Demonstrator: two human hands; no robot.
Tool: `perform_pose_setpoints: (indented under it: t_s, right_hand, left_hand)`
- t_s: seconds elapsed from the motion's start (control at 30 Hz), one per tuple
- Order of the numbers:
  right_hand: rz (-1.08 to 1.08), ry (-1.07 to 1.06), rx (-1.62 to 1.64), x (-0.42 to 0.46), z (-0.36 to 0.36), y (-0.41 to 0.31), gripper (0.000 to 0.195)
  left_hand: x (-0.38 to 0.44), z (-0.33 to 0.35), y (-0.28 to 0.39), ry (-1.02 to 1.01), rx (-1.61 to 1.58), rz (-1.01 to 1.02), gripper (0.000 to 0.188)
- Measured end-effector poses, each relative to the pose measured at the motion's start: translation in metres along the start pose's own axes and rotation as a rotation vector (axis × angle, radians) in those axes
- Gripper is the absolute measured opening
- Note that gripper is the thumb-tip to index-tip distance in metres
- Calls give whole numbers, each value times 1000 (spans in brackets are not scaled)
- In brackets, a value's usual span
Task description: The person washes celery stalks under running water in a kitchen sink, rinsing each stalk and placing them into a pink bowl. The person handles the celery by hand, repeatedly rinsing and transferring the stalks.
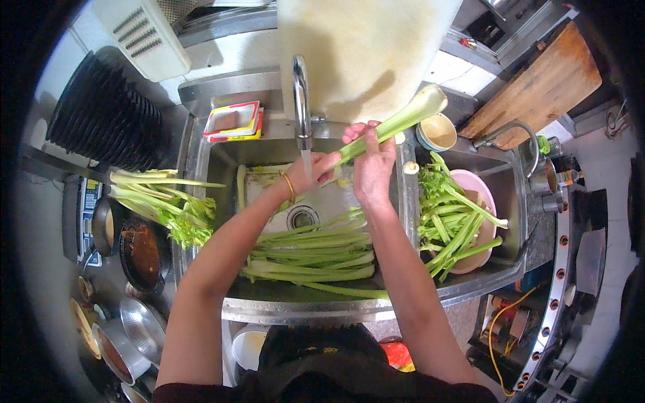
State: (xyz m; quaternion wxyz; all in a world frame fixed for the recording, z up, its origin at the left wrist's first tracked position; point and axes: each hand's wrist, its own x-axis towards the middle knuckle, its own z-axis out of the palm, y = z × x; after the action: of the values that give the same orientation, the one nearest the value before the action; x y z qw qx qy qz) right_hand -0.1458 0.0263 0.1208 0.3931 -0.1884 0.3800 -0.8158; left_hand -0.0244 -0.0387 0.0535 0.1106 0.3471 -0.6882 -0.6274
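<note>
Both my hands hold one pale green celery stalk [388, 126] slantwise above the sink, its broad white base pointing up and right. My left hand [315, 171], with a gold bangle at the wrist, grips the lower, thinner end beside the running faucet [301, 101]. The stalk's middle lies in the fingers of my right hand [374, 161]. Water from the spout falls close to my left hand. Below them, many celery stalks [312, 262] lie side by side in the steel sink basin [227, 161], near the round drain [303, 217].
Leafy celery [166, 201] lies on the left counter. The right basin holds a pink bowl [476, 181] under more celery. A small bowl [437, 132] stands on the ledge behind. Sponge trays [233, 122], a white cutting board [363, 55] and stacked black plates [101, 116] surround the sink.
</note>
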Motion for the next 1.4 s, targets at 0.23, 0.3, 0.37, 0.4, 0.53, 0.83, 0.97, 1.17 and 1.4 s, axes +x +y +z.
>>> perform_pose_setpoints:
  t_s: [0.23, 0.3, 0.37, 0.4, 0.53, 0.83, 0.97, 1.17, 1.4]
  right_hand:
    - [-142, 101, 63, 17, -92, -63, 12]
    - [-115, 198, 140, 12, -121, -76, 9]
    - [-59, 308, 77, 6, -153, -77, 7]
    - [-15, 337, 41, 5, -181, -81, 4]
    - [74, 687, -133, 10, -331, -133, 12]
    - [-368, 672, -1084, -55, -357, -191, 49]
    - [-510, 276, -1259, -89, -250, -147, 49]
    - [-287, -593, -1572, -119, -144, -36, 42]
    - [-25, -1045, -1998, -81, -82, 67, 22]
  left_hand:
    - [-47, -3, 8, -314, -152, -102, 33]
    - [-49, 7, -3, -356, -229, -171, 31]
    - [-53, 13, -27, -374, -377, -175, 28]
    - [-51, 18, -41, -389, -452, -170, 26]
    - [-66, 23, -113, -174, -588, -488, 22]
    - [-39, 70, -302, 470, -1367, -1165, 32]
    - [-20, 89, -317, 799, -1242, -1179, 34]
    - [-32, 97, -293, 1161, -1314, -857, 26]
    - [-77, 99, -209, 618, -1222, -371, 27]
